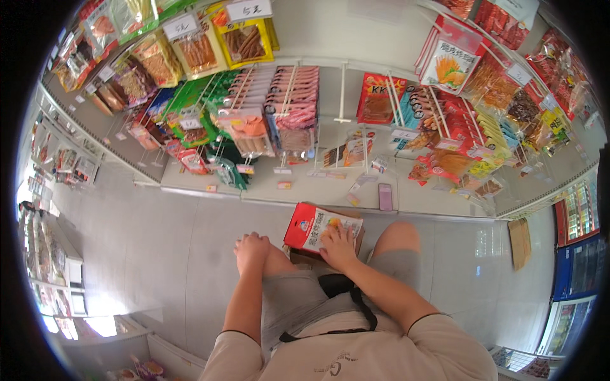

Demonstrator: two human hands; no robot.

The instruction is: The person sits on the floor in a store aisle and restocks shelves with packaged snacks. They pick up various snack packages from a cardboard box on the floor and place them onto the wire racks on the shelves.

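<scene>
My left hand (pixel 251 246) rests on my bent left knee and holds nothing. My right hand (pixel 338 246) lies on the front of a red and white snack packet (pixel 312 228), its fingers spread over the printed food picture. That packet sits tilted on top of a brown cardboard box (pixel 305 259) between my knees, and what else is in the box is hidden. A phone (pixel 385 197) in a pinkish colour lies on the bottom shelf ledge (pixel 324 190) just beyond the box. Similar red and white packets (pixel 450 62) hang at the upper right of the display.
Hooks ahead carry rows of pink sausage packs (pixel 291 105), green bags (pixel 190 109) and yellow packs (pixel 244 38). One bare hook (pixel 342 95) sticks out mid-rack. Flattened cardboard (pixel 519 244) lies on the grey floor at right, near drinks coolers (pixel 575 266). Another shelf unit (pixel 52 252) stands left.
</scene>
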